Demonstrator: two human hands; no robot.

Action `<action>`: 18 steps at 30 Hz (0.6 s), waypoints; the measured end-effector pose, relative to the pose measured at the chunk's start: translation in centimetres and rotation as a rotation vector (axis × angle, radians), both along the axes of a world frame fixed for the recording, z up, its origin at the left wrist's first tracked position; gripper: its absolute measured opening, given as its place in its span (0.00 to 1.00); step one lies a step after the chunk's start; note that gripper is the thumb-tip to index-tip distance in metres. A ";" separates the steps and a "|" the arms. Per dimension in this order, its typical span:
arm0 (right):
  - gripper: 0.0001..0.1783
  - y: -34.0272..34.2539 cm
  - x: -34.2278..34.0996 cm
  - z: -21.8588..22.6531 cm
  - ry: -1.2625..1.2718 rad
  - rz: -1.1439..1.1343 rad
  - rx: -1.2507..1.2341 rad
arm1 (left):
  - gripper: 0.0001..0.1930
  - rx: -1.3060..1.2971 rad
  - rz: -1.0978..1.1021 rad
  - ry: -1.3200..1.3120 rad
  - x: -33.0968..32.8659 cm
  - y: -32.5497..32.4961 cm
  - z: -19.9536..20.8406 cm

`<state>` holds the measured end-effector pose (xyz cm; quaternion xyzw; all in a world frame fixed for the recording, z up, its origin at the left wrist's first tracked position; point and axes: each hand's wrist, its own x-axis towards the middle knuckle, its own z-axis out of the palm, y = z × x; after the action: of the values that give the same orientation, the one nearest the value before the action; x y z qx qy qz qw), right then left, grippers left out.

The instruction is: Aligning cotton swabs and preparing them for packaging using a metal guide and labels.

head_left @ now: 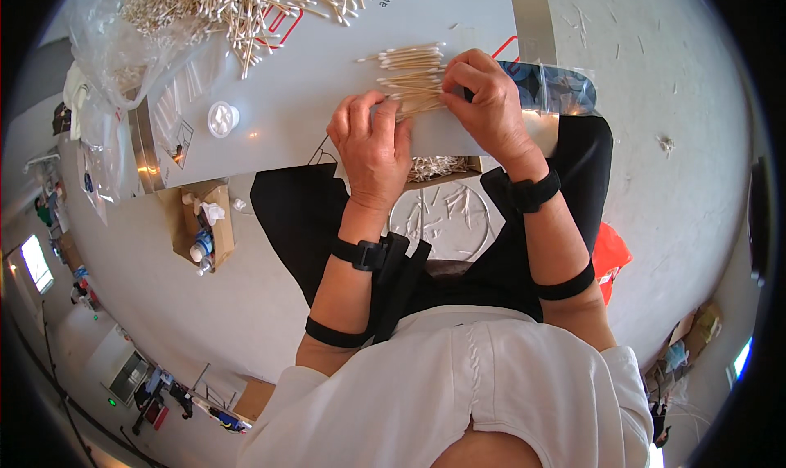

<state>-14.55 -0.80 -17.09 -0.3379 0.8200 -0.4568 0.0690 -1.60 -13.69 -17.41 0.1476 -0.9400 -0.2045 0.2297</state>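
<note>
A loose row of cotton swabs [412,60] with pale wooden sticks lies side by side on the grey printed tabletop, roughly crosswise to me. At its near end, my left hand [372,147] has curled fingers on the left tips of several swabs. My right hand [491,99] pinches the right ends of these swabs between thumb and fingers. Both hands are closed, and the fingertips partly cover the swabs they hold. Farther off to the left, a big heap of cotton swabs [237,9] spills over the table.
Left of my hands stands a small round tub [223,118] with white contents. Clear plastic bags [123,67] cover the table's left side; a dark plastic packet [557,89] lies by its right edge. Below are an open box of swabs [438,170] and a carton with bottles [201,222].
</note>
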 end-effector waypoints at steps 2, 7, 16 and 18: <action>0.07 0.0 -0.1 0.1 -0.072 -0.014 -0.032 | 0.15 -0.002 0.004 -0.011 -0.2 -0.3 -0.3; 0.06 0.2 -0.5 0.1 -0.205 -0.020 -0.129 | 0.17 -0.003 0.008 -0.004 -0.8 -0.9 -0.2; 0.05 -0.5 -1.6 0.3 -0.039 -0.006 -0.084 | 0.22 0.032 0.061 0.050 -0.3 -1.2 -0.3; 0.04 -1.1 -2.7 -0.1 0.194 -0.012 -0.059 | 0.30 0.022 0.022 0.021 -0.8 -1.4 0.1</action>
<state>-17.26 -1.90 -17.15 -0.3776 0.8109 -0.4464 -0.0234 -2.36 -15.08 -17.31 0.1585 -0.9335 -0.2139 0.2402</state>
